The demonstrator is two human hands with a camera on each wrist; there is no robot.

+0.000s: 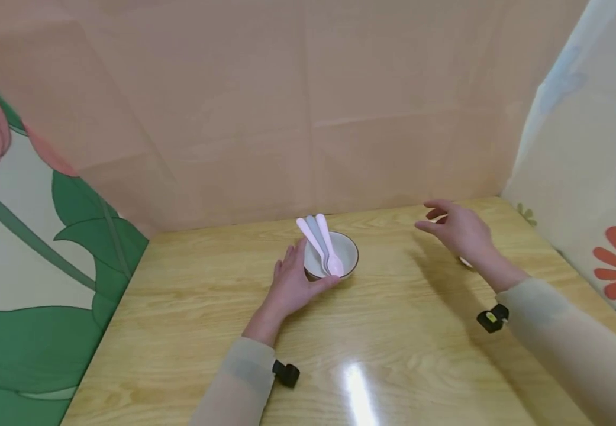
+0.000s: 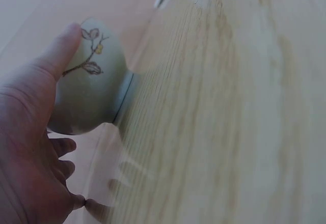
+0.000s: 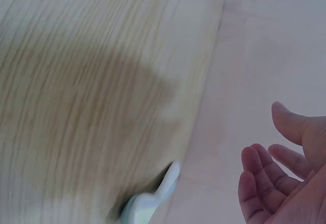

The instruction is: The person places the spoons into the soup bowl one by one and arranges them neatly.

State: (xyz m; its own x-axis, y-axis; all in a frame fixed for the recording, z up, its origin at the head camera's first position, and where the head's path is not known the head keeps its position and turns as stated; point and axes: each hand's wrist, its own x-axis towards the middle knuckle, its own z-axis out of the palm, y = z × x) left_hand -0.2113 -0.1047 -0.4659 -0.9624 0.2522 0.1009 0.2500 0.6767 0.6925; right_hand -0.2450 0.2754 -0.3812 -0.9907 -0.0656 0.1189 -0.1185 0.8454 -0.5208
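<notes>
My left hand (image 1: 292, 284) holds a small round bowl (image 1: 348, 251) at its left side, thumb along the near rim. Three spoons lean inside it: two pale pink spoons (image 1: 334, 263) with a grey spoon (image 1: 313, 223) between them, handles jutting over the far rim. In the left wrist view the bowl's outer wall (image 2: 109, 74) shows a painted twig with leaves. My right hand (image 1: 464, 228) is raised over the table's right side, fingers loosely bent, holding nothing. Beneath it lies a pale spoon (image 3: 145, 206), mostly hidden by the wrist in the head view.
The wooden table (image 1: 196, 296) meets a pinkish covered wall (image 1: 233, 148) just behind the bowl. A floral panel (image 1: 9, 331) borders the left side, and another flowered sheet (image 1: 595, 177) the right. A black wrist camera (image 1: 286, 374) sits on the left sleeve.
</notes>
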